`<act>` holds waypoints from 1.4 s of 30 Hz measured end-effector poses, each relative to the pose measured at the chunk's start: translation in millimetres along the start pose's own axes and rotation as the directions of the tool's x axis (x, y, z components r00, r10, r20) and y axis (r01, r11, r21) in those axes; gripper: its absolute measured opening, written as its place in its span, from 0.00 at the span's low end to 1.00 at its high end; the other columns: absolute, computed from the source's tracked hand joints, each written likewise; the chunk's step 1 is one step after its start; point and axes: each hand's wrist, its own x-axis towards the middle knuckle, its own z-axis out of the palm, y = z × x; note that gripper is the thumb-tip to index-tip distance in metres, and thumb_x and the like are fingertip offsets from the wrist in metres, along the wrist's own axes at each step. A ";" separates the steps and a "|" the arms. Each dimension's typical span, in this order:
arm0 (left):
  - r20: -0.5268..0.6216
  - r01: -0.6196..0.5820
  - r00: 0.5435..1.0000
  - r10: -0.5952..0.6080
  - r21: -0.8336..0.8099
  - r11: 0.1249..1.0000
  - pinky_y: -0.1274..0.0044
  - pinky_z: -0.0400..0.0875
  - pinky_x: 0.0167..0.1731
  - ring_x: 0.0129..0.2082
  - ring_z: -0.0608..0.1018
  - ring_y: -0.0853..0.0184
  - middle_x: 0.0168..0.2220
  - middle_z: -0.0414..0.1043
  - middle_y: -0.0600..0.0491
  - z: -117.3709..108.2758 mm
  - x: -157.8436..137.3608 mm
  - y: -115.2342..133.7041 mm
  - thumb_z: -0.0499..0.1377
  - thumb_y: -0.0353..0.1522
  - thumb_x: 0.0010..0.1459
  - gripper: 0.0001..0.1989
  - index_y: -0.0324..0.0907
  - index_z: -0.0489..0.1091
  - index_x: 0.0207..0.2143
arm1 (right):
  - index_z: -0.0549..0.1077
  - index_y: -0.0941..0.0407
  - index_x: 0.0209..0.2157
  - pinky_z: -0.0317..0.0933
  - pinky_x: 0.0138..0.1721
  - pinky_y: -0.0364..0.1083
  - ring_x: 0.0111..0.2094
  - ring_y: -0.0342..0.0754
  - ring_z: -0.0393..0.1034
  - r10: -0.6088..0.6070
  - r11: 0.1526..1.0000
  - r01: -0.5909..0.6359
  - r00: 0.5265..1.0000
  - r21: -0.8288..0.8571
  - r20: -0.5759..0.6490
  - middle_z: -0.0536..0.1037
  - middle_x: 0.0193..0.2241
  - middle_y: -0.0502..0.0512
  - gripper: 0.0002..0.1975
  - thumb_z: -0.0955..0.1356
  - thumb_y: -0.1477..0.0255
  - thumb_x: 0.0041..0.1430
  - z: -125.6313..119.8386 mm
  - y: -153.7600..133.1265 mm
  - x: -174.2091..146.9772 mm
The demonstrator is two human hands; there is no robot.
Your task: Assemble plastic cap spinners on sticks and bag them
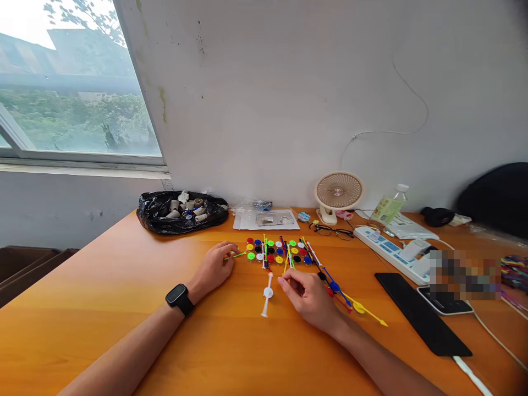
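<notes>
My left hand (214, 267) rests on the table with its fingers curled round one end of a thin yellow-green plastic arrow stick (239, 254). My right hand (311, 297) is closed in a pinch; whatever its fingertips hold is too small to make out. Just left of those fingertips, a white arrow stick with a white disc (268, 293) at its middle lies pointing away from me. Beyond both hands are rows of small coloured discs (270, 251), with thin coloured arrow sticks lying among them. Right of my right hand lie a yellow arrow with a disc (359, 308) and a blue one (335, 287).
At the back stand a black plastic bag (148, 217) holding grey pieces, a small fan (339, 190) and a bottle (389, 208). Glasses (344, 234) lie before the fan. To the right are a white power strip (390, 253) and a black phone-like slab (421, 313).
</notes>
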 end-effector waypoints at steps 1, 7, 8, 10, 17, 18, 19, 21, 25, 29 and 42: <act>0.007 0.001 1.000 -0.001 0.002 1.000 0.72 0.78 0.41 0.40 0.80 0.62 0.46 0.78 0.49 -0.4 -0.1 0.5 0.53 0.24 0.60 0.14 0.45 0.76 0.42 | 0.72 0.54 0.30 0.48 0.27 0.46 0.23 0.44 0.58 0.000 1.000 0.000 1.000 -0.003 0.002 0.66 0.21 0.47 0.18 0.64 0.60 0.72 0.1 0.1 0.1; 0.016 -0.015 1.000 0.015 0.006 1.000 0.71 0.78 0.44 0.45 0.79 0.60 0.45 0.78 0.49 -0.4 -1.5 0.0 0.54 0.24 0.60 0.14 0.46 0.76 0.43 | 0.73 0.54 0.31 0.49 0.28 0.46 0.23 0.44 0.59 -0.008 1.000 0.008 1.000 -0.008 0.011 0.67 0.21 0.47 0.17 0.64 0.61 0.72 1.3 1.4 -0.2; 0.015 -0.016 1.000 0.015 0.009 1.000 0.70 0.78 0.44 0.45 0.79 0.60 0.45 0.77 0.49 -0.4 -1.5 0.2 0.55 0.24 0.60 0.14 0.46 0.76 0.43 | 0.72 0.54 0.30 0.49 0.28 0.46 0.23 0.44 0.59 -0.009 1.000 0.009 1.000 -0.011 0.013 0.67 0.21 0.47 0.17 0.64 0.61 0.72 1.5 1.4 -0.4; 0.014 -0.019 1.000 0.019 0.015 1.000 0.70 0.77 0.45 0.45 0.78 0.59 0.45 0.77 0.49 -0.6 -1.4 0.9 0.56 0.24 0.60 0.13 0.45 0.75 0.43 | 0.72 0.54 0.30 0.49 0.28 0.46 0.23 0.44 0.59 -0.010 1.000 0.010 1.000 -0.016 0.015 0.67 0.21 0.47 0.17 0.64 0.61 0.72 1.7 1.3 -0.8; 0.039 -0.010 0.999 0.013 -0.075 0.997 0.76 0.74 0.36 0.36 0.78 0.65 0.44 0.76 0.50 -1.0 -1.2 2.7 0.54 0.23 0.60 0.15 0.45 0.76 0.44 | 0.73 0.54 0.30 0.49 0.27 0.45 0.23 0.44 0.59 -0.023 1.000 0.023 0.999 -0.016 0.041 0.69 0.21 0.47 0.17 0.65 0.61 0.72 2.7 1.0 -0.2; 0.039 -0.010 0.999 0.014 -0.084 0.996 0.76 0.73 0.35 0.36 0.77 0.66 0.44 0.76 0.50 -0.9 -1.1 2.8 0.54 0.22 0.59 0.16 0.44 0.76 0.43 | 0.74 0.54 0.31 0.49 0.27 0.45 0.23 0.44 0.59 -0.029 0.999 0.029 0.999 -0.014 0.046 0.69 0.21 0.47 0.17 0.65 0.61 0.72 2.9 1.2 0.0; 0.037 -0.011 0.999 0.014 -0.088 0.996 0.76 0.73 0.35 0.35 0.77 0.67 0.44 0.76 0.50 -0.8 -1.0 2.9 0.54 0.22 0.59 0.16 0.44 0.77 0.43 | 0.74 0.54 0.31 0.49 0.27 0.45 0.23 0.44 0.59 -0.033 0.999 0.033 0.998 -0.011 0.051 0.68 0.21 0.47 0.16 0.65 0.61 0.72 3.1 1.4 0.1; 0.031 -0.011 0.999 0.014 -0.091 0.996 0.76 0.72 0.34 0.33 0.76 0.67 0.43 0.76 0.51 -0.6 -1.0 3.2 0.54 0.22 0.57 0.15 0.43 0.76 0.41 | 0.74 0.54 0.31 0.49 0.27 0.45 0.23 0.43 0.59 -0.035 0.999 0.035 0.998 -0.010 0.059 0.69 0.21 0.47 0.16 0.65 0.61 0.72 3.3 1.6 0.0; 0.029 -0.013 0.999 0.016 -0.101 0.995 0.76 0.70 0.33 0.31 0.74 0.68 0.41 0.75 0.50 -0.2 -1.3 3.7 0.55 0.22 0.57 0.13 0.42 0.76 0.39 | 0.73 0.54 0.30 0.50 0.27 0.45 0.23 0.44 0.60 -0.044 0.999 0.046 0.996 -0.025 0.074 0.70 0.22 0.47 0.16 0.65 0.62 0.72 2.8 0.2 -1.3; 0.037 -0.012 0.999 0.016 -0.106 0.994 0.76 0.70 0.34 0.32 0.74 0.68 0.42 0.75 0.50 0.5 -1.3 3.6 0.55 0.22 0.56 0.13 0.42 0.76 0.38 | 0.75 0.54 0.35 0.56 0.32 0.45 0.28 0.45 0.67 -0.097 0.994 0.100 0.993 -0.038 0.066 0.75 0.27 0.50 0.13 0.65 0.65 0.73 2.2 -2.5 -2.4; 0.134 0.003 0.991 0.012 -0.106 0.994 0.79 0.64 0.27 0.25 0.70 0.72 0.35 0.74 0.53 -4.0 -2.6 14.1 0.59 0.24 0.52 0.10 0.41 0.77 0.36 | 0.76 0.51 0.51 0.60 0.61 0.53 0.57 0.53 0.67 -0.384 0.907 0.407 0.905 -0.106 0.186 0.78 0.53 0.57 0.11 0.69 0.71 0.68 -3.6 -14.2 -5.2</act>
